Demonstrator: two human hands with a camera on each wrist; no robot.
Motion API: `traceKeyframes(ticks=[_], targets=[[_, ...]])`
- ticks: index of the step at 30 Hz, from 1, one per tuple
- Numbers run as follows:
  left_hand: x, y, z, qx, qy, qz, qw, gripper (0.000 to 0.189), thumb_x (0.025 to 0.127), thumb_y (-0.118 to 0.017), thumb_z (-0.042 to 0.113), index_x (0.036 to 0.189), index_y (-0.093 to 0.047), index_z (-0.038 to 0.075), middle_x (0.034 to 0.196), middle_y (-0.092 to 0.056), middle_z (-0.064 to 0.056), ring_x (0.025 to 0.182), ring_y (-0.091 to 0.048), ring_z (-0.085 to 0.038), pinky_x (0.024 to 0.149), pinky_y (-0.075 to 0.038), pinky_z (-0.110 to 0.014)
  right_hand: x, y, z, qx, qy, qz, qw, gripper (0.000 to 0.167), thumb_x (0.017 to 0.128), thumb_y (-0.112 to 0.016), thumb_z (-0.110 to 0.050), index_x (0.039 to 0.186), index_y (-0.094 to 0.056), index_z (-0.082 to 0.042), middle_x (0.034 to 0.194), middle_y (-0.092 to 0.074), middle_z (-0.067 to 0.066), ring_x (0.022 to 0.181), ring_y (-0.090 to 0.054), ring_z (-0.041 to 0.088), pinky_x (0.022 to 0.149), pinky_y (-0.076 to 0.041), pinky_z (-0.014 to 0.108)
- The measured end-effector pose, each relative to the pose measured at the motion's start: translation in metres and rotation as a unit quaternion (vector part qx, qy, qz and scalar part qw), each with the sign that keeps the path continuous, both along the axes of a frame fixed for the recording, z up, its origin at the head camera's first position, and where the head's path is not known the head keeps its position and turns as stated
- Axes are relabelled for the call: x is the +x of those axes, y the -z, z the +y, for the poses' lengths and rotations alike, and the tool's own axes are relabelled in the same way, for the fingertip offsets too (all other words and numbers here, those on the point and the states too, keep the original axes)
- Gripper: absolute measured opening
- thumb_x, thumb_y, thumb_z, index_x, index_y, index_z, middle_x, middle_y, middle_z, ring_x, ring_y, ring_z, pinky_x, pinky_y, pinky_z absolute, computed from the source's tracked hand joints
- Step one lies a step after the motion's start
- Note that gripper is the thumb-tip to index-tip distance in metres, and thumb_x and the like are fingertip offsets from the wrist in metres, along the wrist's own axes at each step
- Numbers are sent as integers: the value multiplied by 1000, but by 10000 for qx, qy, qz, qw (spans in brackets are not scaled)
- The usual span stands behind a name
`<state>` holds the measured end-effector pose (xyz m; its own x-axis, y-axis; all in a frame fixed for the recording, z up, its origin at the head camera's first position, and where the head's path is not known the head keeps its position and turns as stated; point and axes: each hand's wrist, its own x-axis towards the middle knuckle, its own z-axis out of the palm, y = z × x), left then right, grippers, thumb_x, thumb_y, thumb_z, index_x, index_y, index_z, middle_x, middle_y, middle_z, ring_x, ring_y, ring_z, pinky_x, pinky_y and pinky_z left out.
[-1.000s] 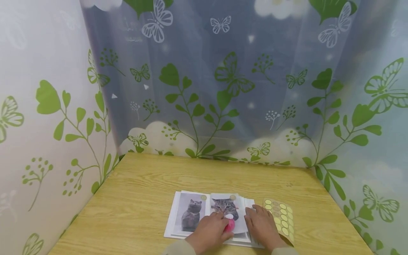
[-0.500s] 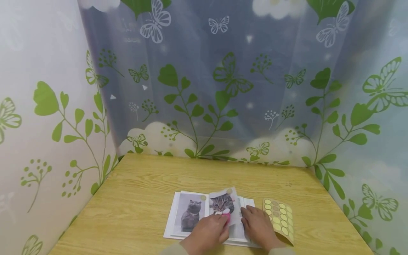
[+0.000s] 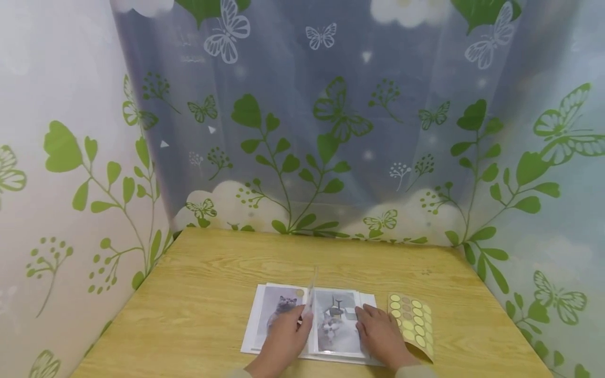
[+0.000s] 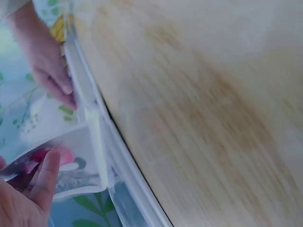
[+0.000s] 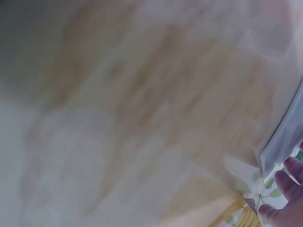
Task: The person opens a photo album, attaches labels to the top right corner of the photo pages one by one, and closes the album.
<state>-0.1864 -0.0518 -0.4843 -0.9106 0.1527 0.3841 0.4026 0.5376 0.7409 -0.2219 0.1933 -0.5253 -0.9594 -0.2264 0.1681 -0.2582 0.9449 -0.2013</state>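
A white photo album (image 3: 249, 333) lies spread on the table. A clear sleeve page (image 3: 312, 294) stands nearly upright at its middle, and my left hand (image 3: 285, 336) pinches that page between thumb and fingers. In the left wrist view, the raised page (image 4: 90, 146) shows a pink and white patch on its picture, by the left hand's fingers (image 4: 47, 172). Flat on the right side is a photo (image 3: 339, 331) of a small cat near grey shapes. My right hand (image 3: 382, 333) rests on the album's right edge with fingers extended. A grey cat photo (image 3: 279, 310) is partly hidden by my left hand.
Just right of the album lies a yellow sheet of round stickers (image 3: 416, 320), its near edge curling up. The wooden table (image 3: 212, 262) meets patterned curtains (image 3: 283, 157) at the back and both sides.
My left hand has lifted the tabby cat page and swung it leftward to nearly upright, uncovering the photo beneath. The right hand has stayed near the album's right edge.
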Motion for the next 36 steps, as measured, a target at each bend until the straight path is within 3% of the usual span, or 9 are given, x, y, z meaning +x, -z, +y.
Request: traceKeyframes(ticks=[2,4,7,13,17,27,36], targets=[[0,-3,-7,244,-106,-148,9995,12,94,-61,11,86,-69,7,67,-62,7,61,-55,-2,52,-48,-21,1,0,0,-5,-21,28,10000,37,97,-60,-20,132,-62,-6,134,-57,20,125,-51,42,101,-35,67],[0,-5,-16,661,-77,-504,9965,11,90,-64,8,94,-72,2,67,-64,4,60,-57,-5,50,-51,-21,1,0,1,1,-33,47,10000,37,97,-60,-20,132,-62,-6,134,-57,20,124,-51,42,101,-35,67],[2,-7,-28,1289,44,-1130,9852,25,89,-65,6,109,-70,-7,75,-69,-5,61,-62,-11,52,-56,-25,1,0,0,-7,-37,32,10000,37,98,-59,-20,132,-61,-6,135,-57,20,125,-51,42,102,-35,67],[2,-3,-49,1979,110,-1904,9615,25,90,-63,4,108,-65,-15,77,-70,-12,59,-64,-16,56,-59,-32,2,-3,-2,-17,-21,-29,10000,37,98,-58,-21,133,-61,-6,136,-56,19,126,-50,41,103,-35,66],[2,1,-60,2152,-39,-2204,9514,26,91,-61,3,107,-63,-17,76,-70,-12,58,-65,-15,57,-60,-35,3,-4,-2,-23,-7,1,10000,38,98,-59,-21,133,-61,-6,135,-57,19,126,-50,42,103,-35,66],[0,22,-87,2057,-560,-2484,9449,26,87,-63,-4,105,-60,-22,72,-66,-11,58,-65,-15,55,-59,-34,3,-2,-3,-113,3,-67,9999,38,98,-58,-22,133,-61,-7,137,-56,19,127,-49,42,104,-33,68],[-3,27,-99,1711,-963,-2523,9475,32,85,-67,-3,109,-58,-23,73,-66,-10,58,-64,-16,55,-58,-33,4,-4,-9,-52,-49,-48,10000,38,98,-58,-23,133,-61,-8,136,-57,17,126,-50,41,103,-32,69]])
